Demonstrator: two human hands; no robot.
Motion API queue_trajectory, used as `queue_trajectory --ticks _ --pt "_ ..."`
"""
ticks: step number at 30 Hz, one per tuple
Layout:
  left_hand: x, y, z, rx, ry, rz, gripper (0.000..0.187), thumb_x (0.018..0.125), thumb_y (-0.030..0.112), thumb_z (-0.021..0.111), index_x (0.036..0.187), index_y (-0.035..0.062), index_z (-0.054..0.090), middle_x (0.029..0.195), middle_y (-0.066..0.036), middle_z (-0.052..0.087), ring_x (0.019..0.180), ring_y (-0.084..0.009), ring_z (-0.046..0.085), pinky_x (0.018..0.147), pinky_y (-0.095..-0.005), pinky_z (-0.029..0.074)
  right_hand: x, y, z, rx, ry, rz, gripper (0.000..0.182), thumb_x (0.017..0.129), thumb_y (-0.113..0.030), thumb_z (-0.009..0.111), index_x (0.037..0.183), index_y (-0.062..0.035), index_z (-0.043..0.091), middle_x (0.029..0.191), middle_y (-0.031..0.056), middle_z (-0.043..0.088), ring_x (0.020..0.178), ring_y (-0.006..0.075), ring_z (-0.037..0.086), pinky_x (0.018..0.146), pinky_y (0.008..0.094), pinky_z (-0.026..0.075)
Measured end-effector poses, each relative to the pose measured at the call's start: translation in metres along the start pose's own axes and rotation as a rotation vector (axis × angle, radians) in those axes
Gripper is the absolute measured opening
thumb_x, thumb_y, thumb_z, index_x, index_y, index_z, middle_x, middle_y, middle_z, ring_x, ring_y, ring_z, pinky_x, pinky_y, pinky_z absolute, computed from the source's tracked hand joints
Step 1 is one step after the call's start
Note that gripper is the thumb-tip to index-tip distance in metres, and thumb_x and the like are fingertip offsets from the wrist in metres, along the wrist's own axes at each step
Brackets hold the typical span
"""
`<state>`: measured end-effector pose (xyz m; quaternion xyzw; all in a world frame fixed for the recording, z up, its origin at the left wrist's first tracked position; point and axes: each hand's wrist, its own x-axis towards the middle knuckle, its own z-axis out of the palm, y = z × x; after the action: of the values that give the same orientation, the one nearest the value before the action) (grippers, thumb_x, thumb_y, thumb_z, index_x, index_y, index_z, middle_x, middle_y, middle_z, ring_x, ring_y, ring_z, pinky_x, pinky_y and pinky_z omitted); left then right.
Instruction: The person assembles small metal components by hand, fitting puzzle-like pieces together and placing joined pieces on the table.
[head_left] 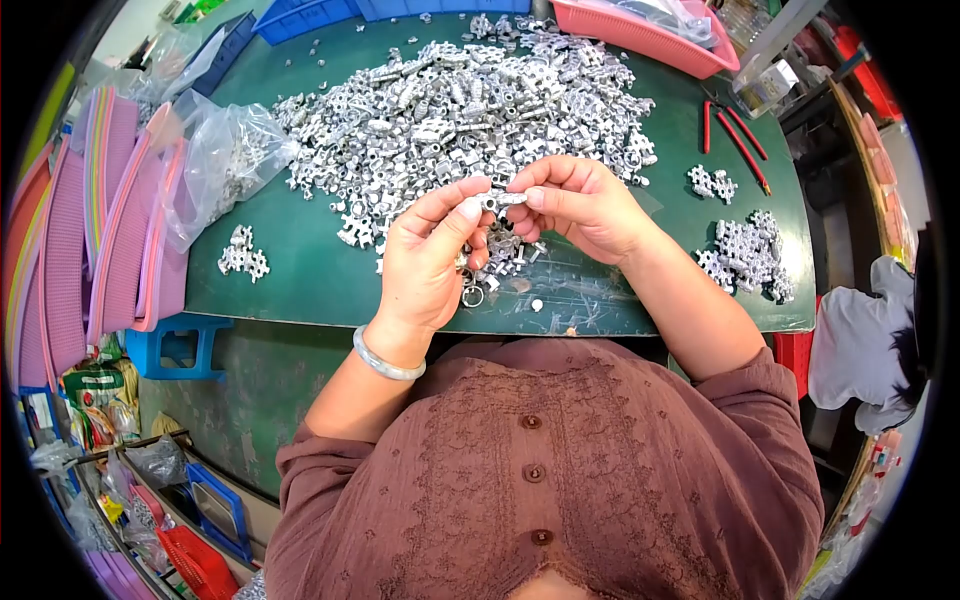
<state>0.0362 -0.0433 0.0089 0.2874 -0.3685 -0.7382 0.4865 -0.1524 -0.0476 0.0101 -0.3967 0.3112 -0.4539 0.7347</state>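
Between both hands, over the near edge of a large heap of silvery metal parts, is a small silvery metal part. My left hand pinches its left end between thumb and finger, and the other fingers are curled, partly hidden. My right hand grips the right end with thumb and fingertips. A round hole shows in the part near my left thumb. Just below the hands lie small loose pieces and a metal ring on the green tabletop.
Red-handled pliers lie at the right, above a pile of jagged metal pieces. A smaller jagged cluster sits at left, near a plastic bag. Pink basket and blue bins line the back.
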Motion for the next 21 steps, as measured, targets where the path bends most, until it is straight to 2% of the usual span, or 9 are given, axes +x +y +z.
queue_trajectory --ticks 21 --pt "-0.0027 0.0022 0.0077 -0.035 0.064 -0.040 0.021 0.081 0.005 0.056 0.101 -0.0019 0.057 0.076 -0.006 0.057 0.059 -0.0081 0.049 0.048 -0.0204 0.039 0.0008 0.0015 -0.0033 -0.002 -0.008 0.020 0.016 0.082 -0.006 0.053 0.096 0.0000 0.056 0.081 0.0097 0.061 0.071 0.0157 0.059 0.064 0.0279 0.049"
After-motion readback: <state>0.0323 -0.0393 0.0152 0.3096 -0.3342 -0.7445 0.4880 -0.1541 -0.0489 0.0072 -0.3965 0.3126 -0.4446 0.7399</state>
